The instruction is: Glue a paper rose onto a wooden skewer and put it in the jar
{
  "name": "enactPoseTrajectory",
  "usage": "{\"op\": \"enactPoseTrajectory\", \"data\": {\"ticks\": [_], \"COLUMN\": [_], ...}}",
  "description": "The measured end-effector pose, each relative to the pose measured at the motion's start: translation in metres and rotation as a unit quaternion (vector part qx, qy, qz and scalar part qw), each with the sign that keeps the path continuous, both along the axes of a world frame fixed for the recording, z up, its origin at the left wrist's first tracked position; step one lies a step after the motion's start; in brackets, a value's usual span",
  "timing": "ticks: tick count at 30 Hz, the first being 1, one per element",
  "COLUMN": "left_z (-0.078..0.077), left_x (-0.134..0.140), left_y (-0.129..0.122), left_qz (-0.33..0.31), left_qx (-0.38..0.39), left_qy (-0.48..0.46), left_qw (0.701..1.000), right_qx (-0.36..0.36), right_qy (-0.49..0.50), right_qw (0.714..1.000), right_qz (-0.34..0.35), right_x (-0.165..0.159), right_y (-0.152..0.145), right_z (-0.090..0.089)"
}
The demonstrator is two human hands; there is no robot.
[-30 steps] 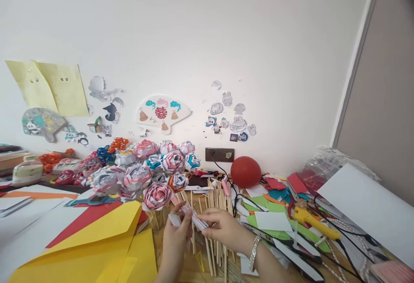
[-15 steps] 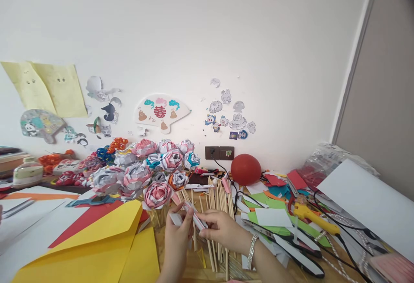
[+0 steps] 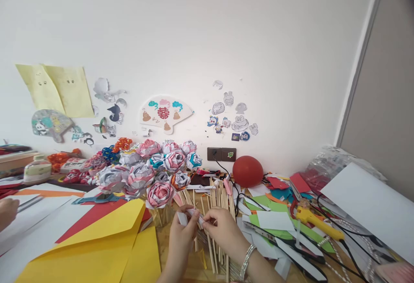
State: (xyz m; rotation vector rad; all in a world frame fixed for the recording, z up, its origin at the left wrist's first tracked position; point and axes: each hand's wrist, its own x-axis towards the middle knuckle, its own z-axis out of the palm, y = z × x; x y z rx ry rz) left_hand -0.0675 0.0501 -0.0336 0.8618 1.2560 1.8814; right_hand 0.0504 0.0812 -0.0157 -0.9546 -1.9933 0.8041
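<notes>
Between my two hands is a small folded piece of white paper (image 3: 183,218). My left hand (image 3: 184,231) is closed around it, with one flap sticking out by the fingers. With thumb and fingertips together, my right hand (image 3: 220,227) pinches the paper's other end; a bracelet circles that wrist. Below and behind both hands lie several thin wooden sticks (image 3: 213,248) on the wooden table (image 3: 192,270). A bunch of folded paper flowers (image 3: 160,194) in white, pink and blue stands just beyond my left hand.
Yellow paper (image 3: 87,253) spreads at left. Another person's hand (image 3: 8,213) rests at the left edge. To the right lie scissors (image 3: 268,233), a yellow glue gun (image 3: 318,222) with its cord, and green paper scraps (image 3: 274,205). A red balloon (image 3: 247,171) sits by the wall.
My right hand's fingers have curled and shifted along the paper, which is now more hidden. The view has turned slightly left, and the other person's hand shows more at the left edge.
</notes>
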Motion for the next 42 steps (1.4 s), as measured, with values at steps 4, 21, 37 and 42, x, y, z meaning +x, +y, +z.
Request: {"op": "enactPoseTrajectory", "data": {"ticks": [4, 21, 37, 42], "left_z": [0.0, 0.019, 0.016, 0.008], "left_x": [0.0, 0.008, 0.008, 0.014], "left_y": [0.0, -0.017, -0.016, -0.013], "left_qz": [-0.013, -0.171, -0.16, -0.082], "left_qx": [0.009, 0.081, 0.095, 0.017], "left_qy": [-0.012, -0.258, -0.201, -0.156], "left_qw": [1.0, 0.947, 0.962, 0.984], "right_qx": [-0.058, -0.053, 0.128, 0.148], "right_qy": [0.044, 0.197, -0.053, -0.066], "right_qw": [0.997, 0.979, 0.988, 0.983], "right_qz": [-0.028, 0.015, -0.069, -0.081], "right_x": [-0.005, -0.021, -0.027, -0.019], "right_y": [0.001, -0.026, -0.047, -0.037], "right_z": [-0.007, -0.002, -0.015, -0.009]}}
